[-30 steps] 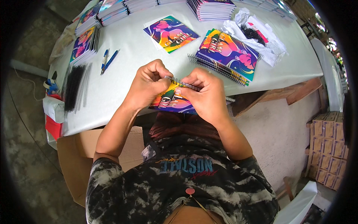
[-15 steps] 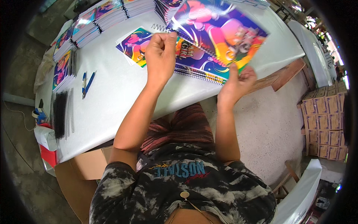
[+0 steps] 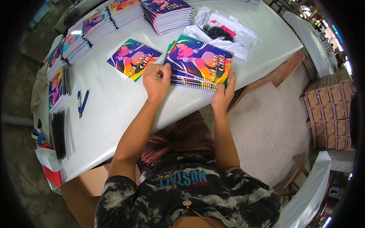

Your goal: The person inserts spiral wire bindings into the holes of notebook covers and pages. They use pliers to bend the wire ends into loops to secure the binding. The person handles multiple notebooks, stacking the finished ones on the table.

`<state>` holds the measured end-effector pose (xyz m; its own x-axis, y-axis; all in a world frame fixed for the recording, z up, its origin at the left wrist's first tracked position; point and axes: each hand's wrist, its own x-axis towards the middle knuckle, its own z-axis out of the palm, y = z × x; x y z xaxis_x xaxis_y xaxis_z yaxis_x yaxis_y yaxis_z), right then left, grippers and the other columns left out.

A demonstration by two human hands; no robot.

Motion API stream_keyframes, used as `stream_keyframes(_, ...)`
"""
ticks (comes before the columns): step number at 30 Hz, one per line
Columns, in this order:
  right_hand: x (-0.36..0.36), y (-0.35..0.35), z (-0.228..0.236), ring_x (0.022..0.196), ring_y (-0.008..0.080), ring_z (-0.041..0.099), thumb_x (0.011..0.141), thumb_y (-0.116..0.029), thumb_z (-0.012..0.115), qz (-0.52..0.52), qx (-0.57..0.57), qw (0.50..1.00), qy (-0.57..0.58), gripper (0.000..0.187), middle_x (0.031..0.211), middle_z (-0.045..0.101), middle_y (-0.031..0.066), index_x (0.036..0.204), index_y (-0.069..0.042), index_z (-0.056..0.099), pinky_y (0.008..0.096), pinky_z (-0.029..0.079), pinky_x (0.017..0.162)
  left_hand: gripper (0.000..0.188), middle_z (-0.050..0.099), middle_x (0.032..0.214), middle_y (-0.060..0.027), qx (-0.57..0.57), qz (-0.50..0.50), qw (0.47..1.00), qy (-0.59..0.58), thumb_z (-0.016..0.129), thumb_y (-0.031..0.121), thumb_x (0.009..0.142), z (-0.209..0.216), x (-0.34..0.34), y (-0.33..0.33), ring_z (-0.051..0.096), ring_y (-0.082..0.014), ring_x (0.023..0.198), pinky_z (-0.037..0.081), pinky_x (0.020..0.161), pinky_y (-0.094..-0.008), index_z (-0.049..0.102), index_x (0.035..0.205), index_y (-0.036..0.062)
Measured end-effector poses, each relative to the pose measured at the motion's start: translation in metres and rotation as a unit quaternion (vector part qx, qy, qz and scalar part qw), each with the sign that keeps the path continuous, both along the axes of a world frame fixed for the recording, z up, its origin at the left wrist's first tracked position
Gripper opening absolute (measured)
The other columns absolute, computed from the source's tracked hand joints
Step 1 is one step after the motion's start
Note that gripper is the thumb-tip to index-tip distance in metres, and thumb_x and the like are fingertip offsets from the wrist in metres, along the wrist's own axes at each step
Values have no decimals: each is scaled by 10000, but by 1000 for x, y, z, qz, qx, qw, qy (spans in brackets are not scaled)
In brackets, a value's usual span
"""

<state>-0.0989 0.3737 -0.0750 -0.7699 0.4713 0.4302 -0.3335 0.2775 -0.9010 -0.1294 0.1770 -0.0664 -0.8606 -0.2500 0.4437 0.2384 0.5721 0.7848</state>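
A colourful notebook (image 3: 199, 57) with an illustrated purple and orange cover lies on top of several similar spiral-bound notebooks (image 3: 190, 82) near the table's front edge. At its lower left corner my left hand (image 3: 156, 81) is closed, pinching about the end of the black spiral coil; the fingertips are partly hidden. My right hand (image 3: 223, 97) grips the notebook's lower right corner, thumb on the near edge and fingers along the side. Left of these lies a loose stack of matching covers and sheets (image 3: 133, 59), apart from the notebook and partly behind my left hand.
Stacks of notebooks (image 3: 167, 17) line the table's far and left sides. Crumpled white paper (image 3: 243, 47) with black scraps lies behind the notebook. Blue-handled nippers (image 3: 80, 104), a blue pen (image 3: 85, 99) and black spiral coils (image 3: 61, 133) are at left. Cartons (image 3: 329, 114) stand right.
The notebook, raised and tilted before, has come down flat onto the others. Both hands have lowered with it, and the crumpled paper behind has come into view.
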Motion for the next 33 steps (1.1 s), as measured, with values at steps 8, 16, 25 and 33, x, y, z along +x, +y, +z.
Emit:
stream_keyframes(8, -13, -4, -12, 1040, 257, 558, 862, -120, 546, -69, 23, 997, 10, 379, 1164, 560, 215, 1187, 68, 499, 332, 419, 896, 222, 589, 824, -133, 51, 10, 998, 19, 611, 198, 850, 0, -8, 3, 551, -210, 697, 442, 649, -294, 609, 811, -21)
stream_keyframes(16, -13, -13, -9, 922, 215, 595, 854, -84, 519, -114, 30, 992, 40, 334, 1059, 613, 184, 1153, 66, 522, 308, 454, 826, 350, 549, 639, -31, 167, 51, 983, -62, 553, 262, 896, 2, -22, 5, 446, -76, 618, 375, 571, -253, 600, 711, -31)
stream_keyframes(25, -18, -6, -19, 937, 290, 596, 854, -96, 499, -125, 76, 988, 54, 307, 1043, 602, 203, 1117, 60, 523, 349, 449, 834, 319, 540, 583, -77, 113, 110, 985, 72, 566, 257, 864, 11, -31, -9, 462, -142, 513, 375, 507, -294, 603, 687, -7)
stream_keyframes(33, -19, -15, -24, 1089, 314, 512, 872, -116, 496, -84, 39, 988, 124, 403, 1175, 506, 237, 1202, 89, 385, 377, 377, 942, 752, 375, 1365, -151, -215, 216, 924, -232, 511, 550, 782, 6, -132, -141, 290, -303, 1301, 235, 1030, -509, 337, 1353, 93)
